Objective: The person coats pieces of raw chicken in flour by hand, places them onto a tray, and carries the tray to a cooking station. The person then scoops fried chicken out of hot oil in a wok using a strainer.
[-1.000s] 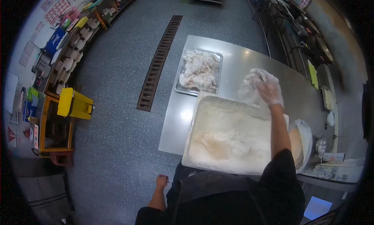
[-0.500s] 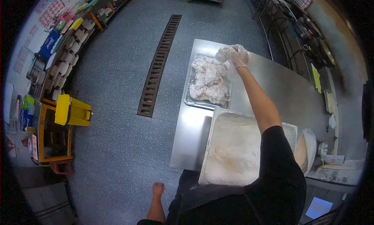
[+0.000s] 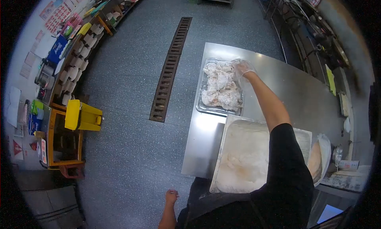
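My right hand (image 3: 242, 68), in a clear plastic glove, is down at the far right corner of a metal tray (image 3: 211, 110). Its fingers are closed around a flour-coated chicken piece, mostly hidden by the hand and glove. Several other chicken pieces (image 3: 220, 81), lumpy and white with flour, lie close together in the tray. Nearer my body, a large rectangular pan (image 3: 219, 159) holds white flour (image 3: 245, 155); my right arm crosses above its right part. My bare left hand (image 3: 172, 196) hangs low at my side over the floor, its fingers curled with nothing in them.
Tray and pan stand on a steel table (image 3: 278, 76). Right of the pan are a plastic-lined container (image 3: 318, 159) and a metal bowl (image 3: 337, 154). A yellow bin (image 3: 83, 116) stands at the left by a shelf. A drain grate (image 3: 170, 70) runs along the floor.
My right hand has lowered the floured chicken piece from above the tray's far edge into its far right corner. My left hand still hangs at my side. The whole view has shifted slightly.
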Action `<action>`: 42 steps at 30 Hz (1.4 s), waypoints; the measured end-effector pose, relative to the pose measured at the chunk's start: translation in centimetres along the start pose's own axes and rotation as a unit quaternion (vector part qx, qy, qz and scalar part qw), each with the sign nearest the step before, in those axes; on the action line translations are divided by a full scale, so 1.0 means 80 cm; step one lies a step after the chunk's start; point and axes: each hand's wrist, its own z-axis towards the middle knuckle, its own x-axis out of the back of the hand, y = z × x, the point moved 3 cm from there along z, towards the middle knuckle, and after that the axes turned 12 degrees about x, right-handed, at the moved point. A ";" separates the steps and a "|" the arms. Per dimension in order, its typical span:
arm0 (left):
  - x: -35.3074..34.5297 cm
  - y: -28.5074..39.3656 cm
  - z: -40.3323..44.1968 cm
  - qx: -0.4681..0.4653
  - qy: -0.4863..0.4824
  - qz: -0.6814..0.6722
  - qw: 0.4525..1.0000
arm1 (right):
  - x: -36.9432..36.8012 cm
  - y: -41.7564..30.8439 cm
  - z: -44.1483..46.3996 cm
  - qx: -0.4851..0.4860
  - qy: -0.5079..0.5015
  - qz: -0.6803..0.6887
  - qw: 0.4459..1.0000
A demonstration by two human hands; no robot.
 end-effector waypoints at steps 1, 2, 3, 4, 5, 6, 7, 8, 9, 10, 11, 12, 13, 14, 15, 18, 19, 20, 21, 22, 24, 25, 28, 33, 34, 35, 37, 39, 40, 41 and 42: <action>0.002 -0.004 -0.002 -0.002 -0.002 0.007 1.000 | 0.013 -0.010 -0.011 -0.001 0.000 0.004 1.000; 0.004 -0.009 -0.006 -0.004 -0.005 0.016 1.000 | 0.032 -0.031 -0.027 0.040 -0.053 -0.061 0.996; 0.006 -0.011 -0.010 -0.004 -0.002 0.021 1.000 | 0.038 -0.037 -0.037 0.080 -0.104 -0.125 0.983; 0.005 -0.013 -0.014 -0.005 -0.006 0.027 1.000 | 0.039 -0.028 -0.040 0.075 -0.103 -0.120 0.985; 0.003 -0.011 -0.015 -0.007 -0.012 0.031 0.999 | 0.045 -0.024 -0.041 0.132 -0.127 -0.212 0.960; 0.001 -0.009 -0.017 -0.010 -0.011 0.036 0.999 | 0.048 -0.020 -0.044 0.186 -0.150 -0.301 0.923; 0.001 -0.010 -0.017 0.010 -0.006 0.045 0.999 | 0.062 -0.025 -0.063 0.182 -0.148 -0.298 0.925; -0.001 -0.011 -0.017 0.031 -0.002 0.054 0.998 | 0.083 -0.027 -0.086 0.182 -0.097 -0.260 0.943; -0.004 -0.008 -0.017 0.008 -0.020 0.061 0.998 | 0.108 -0.031 -0.110 0.179 -0.047 -0.220 0.958; -0.007 -0.004 -0.017 -0.015 -0.038 0.067 0.997 | 0.122 -0.021 -0.133 0.162 -0.013 -0.143 0.976; -0.002 -0.024 0.037 -0.243 -0.057 0.317 0.915 | 0.132 -0.004 -0.170 0.132 0.018 -0.059 0.989; 0.002 -0.044 0.079 -0.480 0.029 0.476 0.737 | 0.152 -0.012 -0.221 0.189 0.038 -0.049 0.980; -0.009 -0.022 0.048 -0.241 -0.071 0.339 0.907 | 0.188 -0.030 -0.276 0.121 -0.009 0.108 0.987; -0.026 0.026 -0.030 -0.002 -0.062 0.127 0.990 | 0.187 -0.024 -0.325 0.080 -0.018 0.125 0.989; -0.036 0.024 -0.020 -0.028 -0.068 0.112 0.991 | 0.193 -0.021 -0.365 0.114 -0.044 0.093 0.988; -0.059 0.025 0.005 -0.046 -0.083 0.125 0.988 | 0.150 -0.009 -0.472 0.079 -0.209 0.027 0.974; -0.060 0.024 0.005 -0.037 -0.083 0.139 0.986 | 0.123 -0.004 -0.501 0.072 -0.260 0.014 0.963; -0.066 0.028 0.001 -0.037 -0.082 0.137 0.986 | 0.091 0.004 -0.525 0.068 -0.308 0.000 0.949; -0.075 0.039 -0.004 -0.040 -0.077 0.156 0.984 | 0.049 0.012 -0.544 0.103 -0.284 -0.086 0.949; -0.084 0.045 -0.014 -0.043 -0.071 0.177 0.981 | 0.017 0.017 -0.562 0.138 -0.257 -0.170 0.941; -0.114 0.064 -0.056 -0.067 -0.042 0.192 0.978 | -0.001 0.016 -0.582 0.118 -0.300 -0.169 0.931; -0.125 0.070 -0.067 -0.088 -0.015 0.209 0.974 | -0.001 0.017 -0.591 0.109 -0.322 -0.167 0.925; -0.151 0.069 -0.092 -0.108 -0.052 0.197 0.973 | 0.009 0.025 -0.617 0.058 -0.337 -0.073 0.937; -0.161 -0.010 -0.081 -0.090 -0.055 0.153 0.983 | -0.018 0.079 -0.632 0.084 -0.291 -0.094 0.948; -0.159 -0.031 -0.081 -0.095 -0.056 0.131 0.985 | -0.009 0.086 -0.627 0.052 -0.325 -0.071 0.941; -0.160 -0.052 -0.081 -0.100 -0.057 0.108 0.987 | 0.003 0.094 -0.626 0.059 -0.325 -0.074 0.941; -0.160 -0.087 -0.100 -0.095 -0.050 0.104 0.989 | 0.042 0.115 -0.632 -0.013 -0.178 0.120 0.977; -0.148 -0.140 -0.089 -0.108 -0.033 0.127 0.985 | 0.077 0.108 -0.631 -0.040 -0.135 0.228 0.964; -0.138 -0.181 -0.060 -0.121 -0.020 0.152 0.981 | 0.089 0.107 -0.629 -0.070 -0.087 0.336 0.935; -0.126 -0.228 -0.022 -0.149 0.005 0.199 0.969 | 0.078 0.120 -0.626 -0.064 -0.089 0.332 0.937; -0.119 -0.266 0.005 -0.170 0.029 0.236 0.956 | 0.062 0.140 -0.618 0.043 0.009 0.306 0.951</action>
